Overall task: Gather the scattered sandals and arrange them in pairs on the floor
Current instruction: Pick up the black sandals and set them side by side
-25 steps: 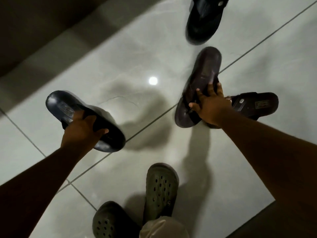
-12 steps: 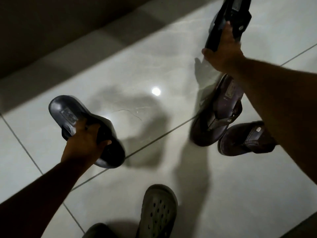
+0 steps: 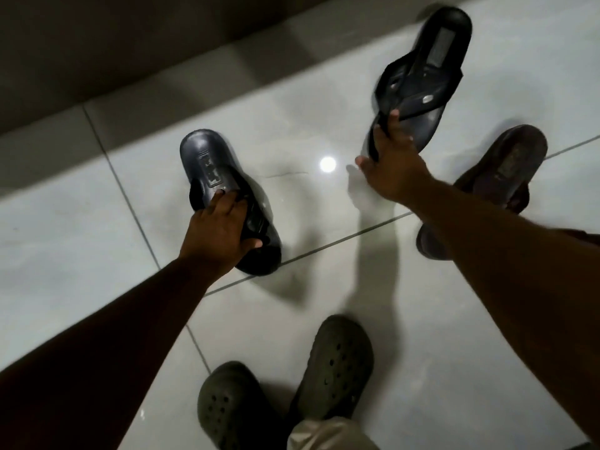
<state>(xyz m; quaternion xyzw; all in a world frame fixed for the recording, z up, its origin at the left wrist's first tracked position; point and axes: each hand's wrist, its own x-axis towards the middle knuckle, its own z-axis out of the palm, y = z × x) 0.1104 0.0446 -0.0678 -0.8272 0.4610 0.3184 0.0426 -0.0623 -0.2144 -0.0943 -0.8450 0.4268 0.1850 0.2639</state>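
My left hand (image 3: 217, 232) grips a black sandal (image 3: 207, 167) by its strap, holding it low over the pale tiled floor (image 3: 65, 238) at centre left. My right hand (image 3: 393, 167) holds a second black sandal (image 3: 425, 73) by its toe end, lifted and tilted at the upper right. A brown sandal (image 3: 506, 164) lies on the floor at the right, partly hidden behind my right forearm. The edge of another brown sandal (image 3: 428, 245) shows just below it.
Two dark green perforated clogs (image 3: 334, 362) are on my feet at the bottom centre, with a light trouser leg (image 3: 328, 436) above one. A dark wall base (image 3: 97, 43) runs along the top left. A ceiling light reflects on the tile between my hands.
My right hand left the brown sandals, took hold of the far black sandal and lifted it back toward me. My left hand moved its black sandal rightward, closer to the centre.
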